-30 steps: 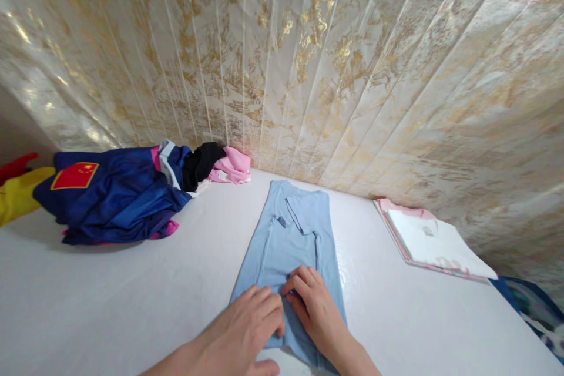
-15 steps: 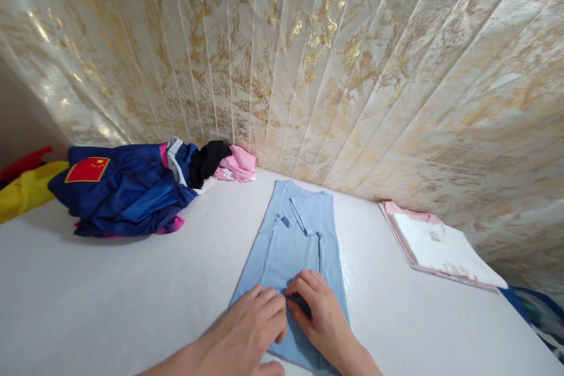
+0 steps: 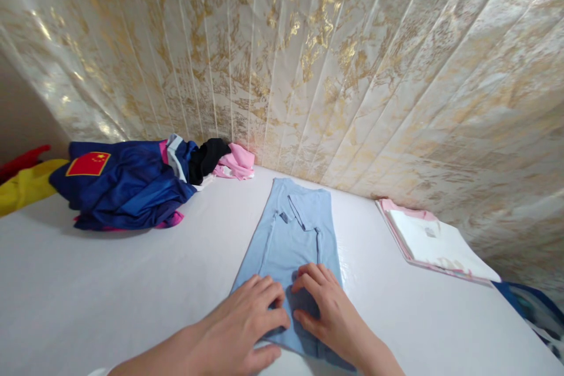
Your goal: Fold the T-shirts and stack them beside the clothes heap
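Note:
A light blue garment [image 3: 297, 247], its sides folded inward into a long strip, lies flat on the white table in front of me. Near its far end show a dark-edged fold and a small dark tag [image 3: 284, 217]. My left hand [image 3: 251, 317] rests over the lower left of the garment, fingers bent and thumb apart near the bottom edge. On the lower right, my right hand [image 3: 326, 305] touches the cloth with curved fingers, a gap showing between them and the thumb. Neither hand grips anything that I can see.
To the left lies a heap of dark blue clothing [image 3: 127, 188] with a red flag patch, beside yellow cloth [image 3: 29, 185], black cloth [image 3: 208, 158] and pink cloth [image 3: 239, 161]. Folded white and pink shirts [image 3: 440, 244] lie at right, near a blue item [image 3: 529, 302]. A gold-patterned wall covering [image 3: 308, 64] backs the table.
My hands have moved slightly apart. The right thumb and fingers have spread from a near pinch at the garment's middle. The camera view has shifted a little.

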`<state>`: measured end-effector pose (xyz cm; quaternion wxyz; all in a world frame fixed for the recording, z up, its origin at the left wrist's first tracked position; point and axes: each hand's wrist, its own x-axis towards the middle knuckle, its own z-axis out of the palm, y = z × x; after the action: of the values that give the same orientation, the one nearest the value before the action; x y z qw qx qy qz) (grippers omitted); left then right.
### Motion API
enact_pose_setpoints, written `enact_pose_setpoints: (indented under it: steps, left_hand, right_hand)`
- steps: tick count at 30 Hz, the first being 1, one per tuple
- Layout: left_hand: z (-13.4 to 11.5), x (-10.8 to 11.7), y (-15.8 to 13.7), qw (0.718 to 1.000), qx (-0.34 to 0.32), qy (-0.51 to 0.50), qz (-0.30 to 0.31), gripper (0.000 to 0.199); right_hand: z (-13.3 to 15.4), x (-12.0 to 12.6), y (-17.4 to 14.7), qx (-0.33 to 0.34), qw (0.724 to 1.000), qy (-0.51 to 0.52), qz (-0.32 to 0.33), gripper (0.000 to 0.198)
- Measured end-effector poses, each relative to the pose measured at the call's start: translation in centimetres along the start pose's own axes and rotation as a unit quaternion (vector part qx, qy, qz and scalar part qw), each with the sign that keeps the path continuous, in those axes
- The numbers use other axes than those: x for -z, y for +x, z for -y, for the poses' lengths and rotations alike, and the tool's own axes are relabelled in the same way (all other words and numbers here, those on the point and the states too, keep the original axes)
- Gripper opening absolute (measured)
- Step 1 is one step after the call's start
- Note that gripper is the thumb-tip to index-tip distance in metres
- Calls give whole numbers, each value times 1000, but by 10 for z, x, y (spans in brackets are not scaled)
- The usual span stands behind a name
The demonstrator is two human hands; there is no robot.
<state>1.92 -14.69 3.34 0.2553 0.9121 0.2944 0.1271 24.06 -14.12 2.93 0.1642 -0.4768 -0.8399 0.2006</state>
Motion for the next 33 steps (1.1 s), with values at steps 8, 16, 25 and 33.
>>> enact_pose_setpoints:
  steps: [8, 16, 25, 33]
  left_hand:
    - [-3, 2, 0, 999, -37, -1, 1, 27]
    - [-13, -2, 4, 996, -74, 44, 30, 31]
    - [-15, -8, 16, 991, -99, 85, 36, 34]
    - [-12, -11, 23, 992, -92, 79, 29, 29]
  right_hand:
    - [4, 7, 7, 12, 1000, -9, 9, 34]
    - [-2, 12, 0, -13, 998, -54, -4, 38]
    - [-11, 9, -5, -11, 999, -32, -3, 44]
    - [-15, 16, 5, 8, 999, -50, -3, 43]
